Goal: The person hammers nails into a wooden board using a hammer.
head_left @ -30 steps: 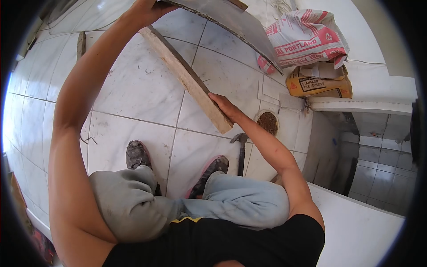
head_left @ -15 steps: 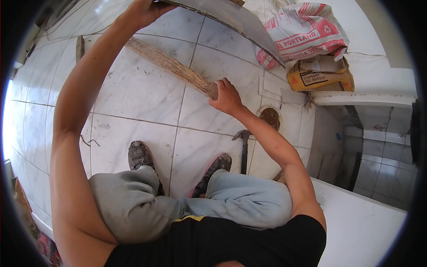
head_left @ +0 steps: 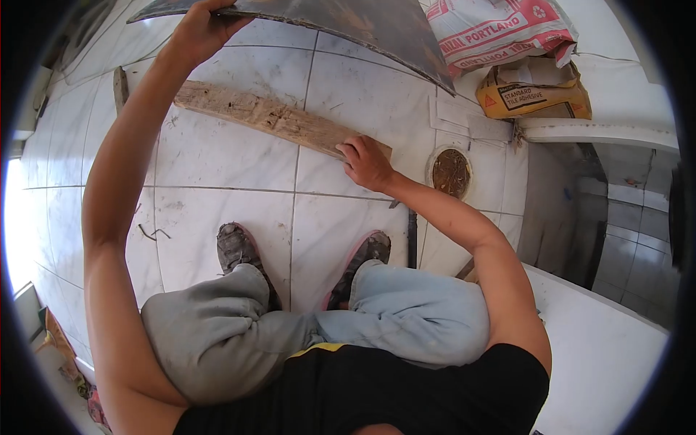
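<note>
My left hand (head_left: 205,32) is closed on the near edge of a thin dark panel (head_left: 341,22), which is tilted up at the top of the view; its far part is out of frame. Below it a rough wooden plank (head_left: 272,118) runs slantwise over the tiles, its broad face showing. My right hand (head_left: 368,164) grips the plank near its right end, fingers curled over the top face and thumb at the near edge. Partly behind my right forearm is a hammer (head_left: 412,239), its head mostly hidden.
White marbled floor tiles (head_left: 225,167) surround my shoes (head_left: 243,250). A round drain hole (head_left: 450,174) with debris lies right of the plank. Beyond are a cement bag (head_left: 500,32) and a tile adhesive bag (head_left: 536,90). Bent wire (head_left: 154,233) and a wood strip (head_left: 120,90) lie left.
The plank has turned so its broad face shows, and my right hand has shifted onto that face. The panel has tilted, showing a darker, stained surface, with my left hand still on its edge.
</note>
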A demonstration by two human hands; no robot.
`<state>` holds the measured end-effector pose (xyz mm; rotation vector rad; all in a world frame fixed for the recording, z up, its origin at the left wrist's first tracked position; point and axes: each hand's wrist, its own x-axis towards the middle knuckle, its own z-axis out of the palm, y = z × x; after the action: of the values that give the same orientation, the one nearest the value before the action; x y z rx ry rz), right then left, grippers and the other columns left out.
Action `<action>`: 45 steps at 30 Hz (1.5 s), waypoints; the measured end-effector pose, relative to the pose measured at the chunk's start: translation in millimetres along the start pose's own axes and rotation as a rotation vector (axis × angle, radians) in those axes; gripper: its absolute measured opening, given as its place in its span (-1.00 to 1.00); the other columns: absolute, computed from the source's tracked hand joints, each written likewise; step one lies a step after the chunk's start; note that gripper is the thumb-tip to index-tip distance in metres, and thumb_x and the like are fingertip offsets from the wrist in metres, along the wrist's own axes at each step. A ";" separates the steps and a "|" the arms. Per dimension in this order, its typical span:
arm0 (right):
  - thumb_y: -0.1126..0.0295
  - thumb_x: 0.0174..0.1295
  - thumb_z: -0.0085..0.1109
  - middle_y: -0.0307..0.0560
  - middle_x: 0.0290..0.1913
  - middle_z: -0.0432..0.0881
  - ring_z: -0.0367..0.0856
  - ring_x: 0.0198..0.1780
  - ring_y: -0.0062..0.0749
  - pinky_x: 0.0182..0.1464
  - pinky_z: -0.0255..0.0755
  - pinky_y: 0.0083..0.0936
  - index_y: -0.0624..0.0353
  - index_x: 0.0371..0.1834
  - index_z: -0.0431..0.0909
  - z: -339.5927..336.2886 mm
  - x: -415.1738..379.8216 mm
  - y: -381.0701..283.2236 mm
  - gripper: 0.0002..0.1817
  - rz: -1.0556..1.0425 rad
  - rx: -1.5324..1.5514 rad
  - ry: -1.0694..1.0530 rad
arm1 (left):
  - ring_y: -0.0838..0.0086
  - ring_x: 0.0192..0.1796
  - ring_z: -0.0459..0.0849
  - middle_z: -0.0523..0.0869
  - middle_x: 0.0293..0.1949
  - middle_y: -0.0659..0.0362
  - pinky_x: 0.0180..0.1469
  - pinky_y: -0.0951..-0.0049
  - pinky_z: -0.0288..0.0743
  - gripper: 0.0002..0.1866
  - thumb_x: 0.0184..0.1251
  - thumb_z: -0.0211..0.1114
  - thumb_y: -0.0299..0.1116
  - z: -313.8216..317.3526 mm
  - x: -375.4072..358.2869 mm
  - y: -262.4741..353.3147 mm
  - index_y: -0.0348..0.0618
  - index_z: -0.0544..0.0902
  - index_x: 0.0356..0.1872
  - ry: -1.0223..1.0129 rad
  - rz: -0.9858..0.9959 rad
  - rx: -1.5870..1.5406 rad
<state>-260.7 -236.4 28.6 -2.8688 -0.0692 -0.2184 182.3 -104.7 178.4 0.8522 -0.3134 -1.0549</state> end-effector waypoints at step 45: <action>0.30 -0.03 0.44 0.27 0.22 0.47 0.46 0.27 0.18 0.37 0.37 -0.14 0.20 0.57 0.19 -44.1 -51.3 33.5 0.01 0.351 0.212 -0.406 | 0.19 -0.06 0.75 0.70 -0.09 0.12 0.05 0.20 0.61 -0.61 0.11 0.62 -0.31 -61.2 -122.5 -143.6 -0.05 0.81 0.01 -0.430 0.014 1.678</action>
<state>-315.4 -281.7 54.1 -2.6105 0.3127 0.4142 68.9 -2.7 51.5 2.0531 -1.6917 -0.7835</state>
